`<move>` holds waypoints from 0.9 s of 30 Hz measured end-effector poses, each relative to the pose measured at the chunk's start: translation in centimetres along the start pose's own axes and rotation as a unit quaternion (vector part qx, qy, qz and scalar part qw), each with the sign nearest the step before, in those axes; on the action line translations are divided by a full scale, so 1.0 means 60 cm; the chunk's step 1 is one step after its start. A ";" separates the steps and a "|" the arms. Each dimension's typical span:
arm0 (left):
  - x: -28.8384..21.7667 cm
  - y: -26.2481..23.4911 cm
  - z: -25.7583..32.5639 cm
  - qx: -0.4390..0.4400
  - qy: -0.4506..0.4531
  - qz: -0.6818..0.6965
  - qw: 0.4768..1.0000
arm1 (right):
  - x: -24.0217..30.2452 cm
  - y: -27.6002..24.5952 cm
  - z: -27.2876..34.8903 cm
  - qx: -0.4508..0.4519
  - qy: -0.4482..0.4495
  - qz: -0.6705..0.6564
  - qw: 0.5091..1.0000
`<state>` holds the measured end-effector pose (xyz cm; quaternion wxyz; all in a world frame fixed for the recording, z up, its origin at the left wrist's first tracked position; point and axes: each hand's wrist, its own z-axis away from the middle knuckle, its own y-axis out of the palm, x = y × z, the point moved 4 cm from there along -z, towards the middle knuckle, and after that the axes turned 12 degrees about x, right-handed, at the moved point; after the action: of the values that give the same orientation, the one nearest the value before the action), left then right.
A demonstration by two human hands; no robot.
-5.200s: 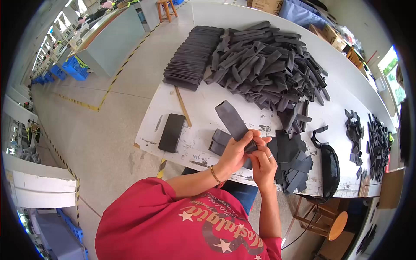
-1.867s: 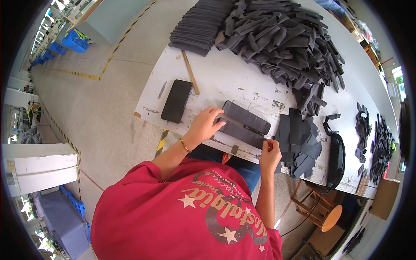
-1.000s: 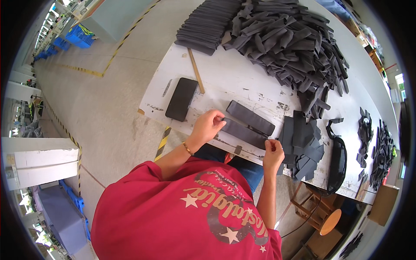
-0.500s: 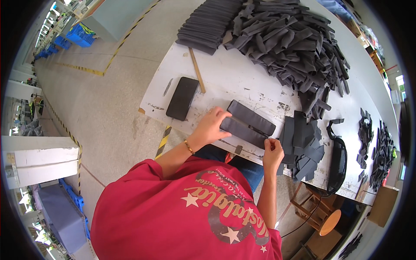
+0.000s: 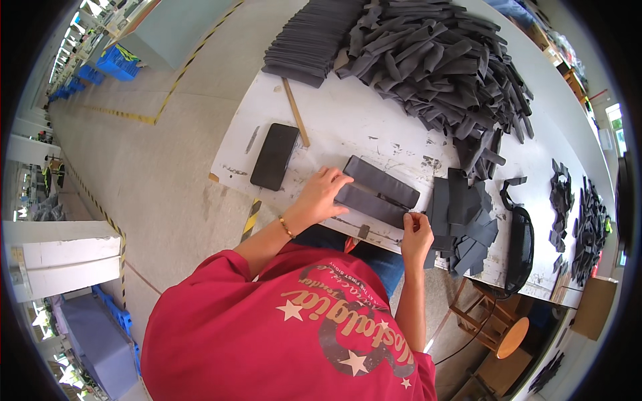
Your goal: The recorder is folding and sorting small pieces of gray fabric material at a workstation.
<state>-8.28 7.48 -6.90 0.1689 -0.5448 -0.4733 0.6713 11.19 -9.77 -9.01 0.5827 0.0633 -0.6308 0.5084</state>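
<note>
Two long dark strips (image 5: 378, 190) lie side by side on the white bench (image 5: 348, 120), near its front edge, one touching the other along the length. The left hand (image 5: 319, 196) rests flat on the left end of the nearer strip, fingers spread and pressing down, so it is open and grips nothing. On this wrist there is one thin bracelet (image 5: 286, 227). The right hand (image 5: 416, 230) is at the right end of the same strips, the fingers curled in and pinched at the corner of the nearer strip; it seems closed on that end, but the hold itself is small in the view.

To the left of the strips lies one black phone (image 5: 275, 156), flat, and just beside it one wooden stick (image 5: 295, 121). At the far side there is one neat stack (image 5: 309, 43) of dark pieces and one big loose heap (image 5: 435, 63) of dark strips, too many to count. Right of the right hand lies a small pile of flat dark sheets (image 5: 461, 217), and further right one black mesh pad (image 5: 520, 244). One round wooden stool (image 5: 498, 327) stands under the bench edge.
</note>
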 end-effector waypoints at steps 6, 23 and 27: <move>-0.021 -0.041 -0.060 -0.064 0.056 0.012 0.996 | 0.013 -0.021 -0.019 -0.073 -0.049 0.004 0.996; -0.155 0.134 -0.497 -0.126 -0.017 0.296 0.947 | -0.004 -0.119 -0.138 -0.120 0.028 0.476 0.871; -0.191 0.186 -0.539 -0.186 -0.019 0.107 0.976 | 0.008 -0.114 -0.137 -0.123 -0.011 0.500 0.857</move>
<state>27.79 8.07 -8.16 -0.0175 -0.6018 -0.5320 0.5955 21.16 -6.92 -6.35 0.2459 -0.3274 -0.6413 0.6489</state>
